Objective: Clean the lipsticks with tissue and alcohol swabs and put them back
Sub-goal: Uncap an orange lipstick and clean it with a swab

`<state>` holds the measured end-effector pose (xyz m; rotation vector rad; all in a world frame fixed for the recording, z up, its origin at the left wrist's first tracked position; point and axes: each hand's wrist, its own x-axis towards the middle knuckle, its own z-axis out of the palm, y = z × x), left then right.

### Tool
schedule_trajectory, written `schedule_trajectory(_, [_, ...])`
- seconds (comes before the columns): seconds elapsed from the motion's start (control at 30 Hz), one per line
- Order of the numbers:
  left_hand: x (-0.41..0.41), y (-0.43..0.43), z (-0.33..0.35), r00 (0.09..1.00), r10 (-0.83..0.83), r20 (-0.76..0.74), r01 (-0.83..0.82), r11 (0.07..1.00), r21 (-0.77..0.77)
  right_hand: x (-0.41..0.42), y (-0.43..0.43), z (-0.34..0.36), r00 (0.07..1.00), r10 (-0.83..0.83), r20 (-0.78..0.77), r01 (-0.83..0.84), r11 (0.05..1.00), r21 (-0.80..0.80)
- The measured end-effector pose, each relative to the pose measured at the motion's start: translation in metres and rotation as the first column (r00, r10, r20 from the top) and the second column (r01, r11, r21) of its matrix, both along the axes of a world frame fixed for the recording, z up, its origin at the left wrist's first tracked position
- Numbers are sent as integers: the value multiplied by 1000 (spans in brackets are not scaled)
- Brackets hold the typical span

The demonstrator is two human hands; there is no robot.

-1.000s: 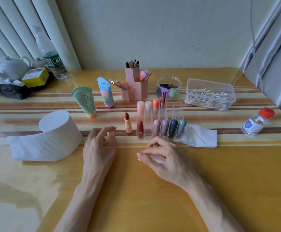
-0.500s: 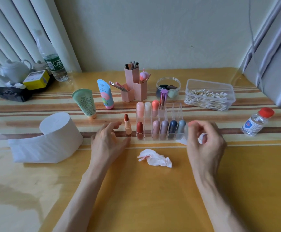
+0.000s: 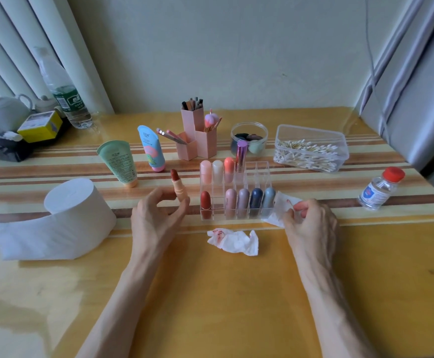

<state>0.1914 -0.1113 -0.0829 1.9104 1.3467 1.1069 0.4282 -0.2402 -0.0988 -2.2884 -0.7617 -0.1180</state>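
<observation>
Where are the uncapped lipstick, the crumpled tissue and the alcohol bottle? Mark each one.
uncapped lipstick [image 3: 180,191], head view, on its peach tube.
crumpled tissue [image 3: 236,242], head view, on its middle folds.
alcohol bottle [image 3: 375,193], head view, on its labelled body.

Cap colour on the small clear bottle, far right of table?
Red. The cap on the clear bottle shows best in the head view.

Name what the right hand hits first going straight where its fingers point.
Probably the clear organizer, by its grey-blue lipstick; the right hand pinches a tissue just beside it. Depth unclear.
</observation>
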Motion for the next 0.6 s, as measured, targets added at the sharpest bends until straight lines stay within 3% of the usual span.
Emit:
schedule_trajectory(0.17, [2, -22, 22, 982, -98, 159, 75, 987, 143, 3, 0, 1, 1000, -24, -7, 24, 999, -25])
schedule_trajectory(0.37, [2, -27, 16, 972, -117, 202, 91, 987, 132, 3, 0, -5, 1000, -14, -10, 14, 1000, -7])
schedule_trajectory(0.5, [3, -30, 13, 941, -222, 255, 200, 974, 109, 1, -3, 3, 993, -19, 114, -15, 958, 285])
schedule_trajectory(0.6, [3, -36, 12, 897, -292, 332, 285, 956, 70, -7, -3, 16, 984, 177, 16, -150, 780, 607])
